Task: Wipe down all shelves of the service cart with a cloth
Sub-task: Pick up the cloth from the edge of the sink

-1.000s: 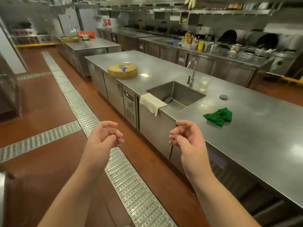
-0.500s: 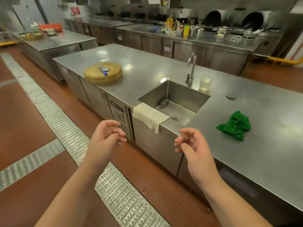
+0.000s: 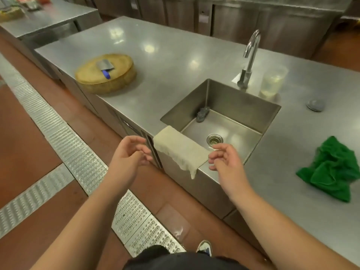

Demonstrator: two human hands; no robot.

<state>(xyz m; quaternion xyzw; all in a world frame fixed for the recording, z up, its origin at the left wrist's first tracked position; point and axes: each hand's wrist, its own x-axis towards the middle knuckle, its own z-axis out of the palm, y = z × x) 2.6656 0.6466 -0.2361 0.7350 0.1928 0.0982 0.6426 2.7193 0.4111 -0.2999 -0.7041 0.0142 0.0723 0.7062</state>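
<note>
A beige cloth [image 3: 180,150] hangs folded over the front rim of the steel sink [image 3: 243,103], one corner drooping down the counter's face. My left hand [image 3: 129,152] hovers just left of the cloth with loosely curled fingers, holding nothing. My right hand [image 3: 224,158] hovers at the cloth's right end, fingertips close to its edge, also holding nothing. A crumpled green cloth [image 3: 331,170] lies on the steel counter [image 3: 171,55] to the right. No service cart is in view.
A round wooden chopping block [image 3: 87,78] with a cleaver [image 3: 105,67] on it sits at the counter's left. A tap [image 3: 250,55], a clear plastic container [image 3: 272,80] and a sink plug [image 3: 315,105] stand behind the sink. A metal drain grate [image 3: 58,131] crosses the red floor.
I have stepped closer to the sink and my view has tilted down. Both hands have come forward to either side of the beige cloth.
</note>
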